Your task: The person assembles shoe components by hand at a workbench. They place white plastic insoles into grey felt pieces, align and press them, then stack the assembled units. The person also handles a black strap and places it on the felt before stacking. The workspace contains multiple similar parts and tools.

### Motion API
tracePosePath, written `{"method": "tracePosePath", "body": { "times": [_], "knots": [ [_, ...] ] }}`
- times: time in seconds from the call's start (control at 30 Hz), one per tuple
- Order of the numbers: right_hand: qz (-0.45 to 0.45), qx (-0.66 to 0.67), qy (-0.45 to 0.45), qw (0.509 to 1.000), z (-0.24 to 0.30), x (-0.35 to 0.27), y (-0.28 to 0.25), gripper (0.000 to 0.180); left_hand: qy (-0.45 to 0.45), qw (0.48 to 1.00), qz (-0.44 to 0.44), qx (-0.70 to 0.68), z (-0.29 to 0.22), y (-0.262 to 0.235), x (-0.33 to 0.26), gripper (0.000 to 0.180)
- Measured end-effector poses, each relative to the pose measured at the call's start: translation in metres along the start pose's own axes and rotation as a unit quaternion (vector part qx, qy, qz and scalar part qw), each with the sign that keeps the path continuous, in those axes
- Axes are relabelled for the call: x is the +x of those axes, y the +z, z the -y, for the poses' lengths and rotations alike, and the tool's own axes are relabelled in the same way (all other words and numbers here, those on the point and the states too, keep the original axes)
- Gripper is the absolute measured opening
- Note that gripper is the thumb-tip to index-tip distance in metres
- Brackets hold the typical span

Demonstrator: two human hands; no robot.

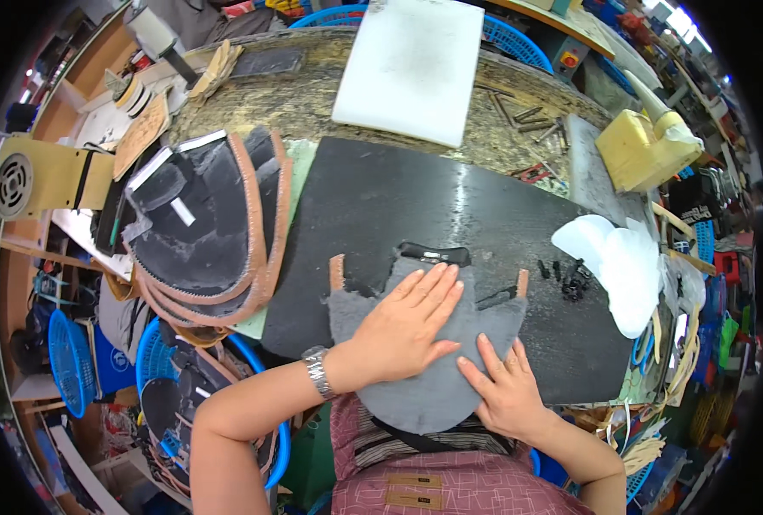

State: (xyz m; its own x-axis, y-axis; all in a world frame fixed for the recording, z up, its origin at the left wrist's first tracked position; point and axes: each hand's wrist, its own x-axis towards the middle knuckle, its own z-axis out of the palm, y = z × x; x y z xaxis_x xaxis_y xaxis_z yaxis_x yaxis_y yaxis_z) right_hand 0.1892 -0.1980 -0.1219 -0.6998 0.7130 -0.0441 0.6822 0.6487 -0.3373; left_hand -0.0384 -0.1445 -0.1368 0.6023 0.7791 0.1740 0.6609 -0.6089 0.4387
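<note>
Bench (313, 112): worn, speckled, curved far edge; blue baskets behind and at lower left.
Black mat (450, 215): big dark sheet mid-bench, mostly bare w/ open room on far and right parts; near edge runs under the grey piece.
White slab (411, 64): lies beyond mat, well apart from hands.
Stack of black cut pieces (205, 223): tan-edged, just left of mat.
Grey felt piece (433, 343): rounded, on mat's near edge, overhanging toward person; tan tabs at both upper corners.
Left hand (407, 330): flat, fingers spread, pressing the piece's middle.
Right hand (506, 390): flat, fingers spread, on its lower right edge.
Black tool (433, 254): small, just past the piece's far edge.
</note>
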Motion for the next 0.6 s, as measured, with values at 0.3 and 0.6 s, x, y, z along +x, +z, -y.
{"method": "tracePosePath", "body": {
  "times": [0.3, 0.6],
  "knots": [
    [-0.133, -0.057, -0.217, 0.965, 0.024, 0.018, 0.026, 0.038, 0.087, 0.984, -0.151, -0.032, 0.043, -0.031, -0.018, 0.048],
    [-0.375, -0.135, -0.239, 0.885, -0.052, 0.203, -0.056, 0.036, -0.524, 0.729, -0.308, 0.315, 0.215, -0.197, -0.139, 0.064]
  ]
}}
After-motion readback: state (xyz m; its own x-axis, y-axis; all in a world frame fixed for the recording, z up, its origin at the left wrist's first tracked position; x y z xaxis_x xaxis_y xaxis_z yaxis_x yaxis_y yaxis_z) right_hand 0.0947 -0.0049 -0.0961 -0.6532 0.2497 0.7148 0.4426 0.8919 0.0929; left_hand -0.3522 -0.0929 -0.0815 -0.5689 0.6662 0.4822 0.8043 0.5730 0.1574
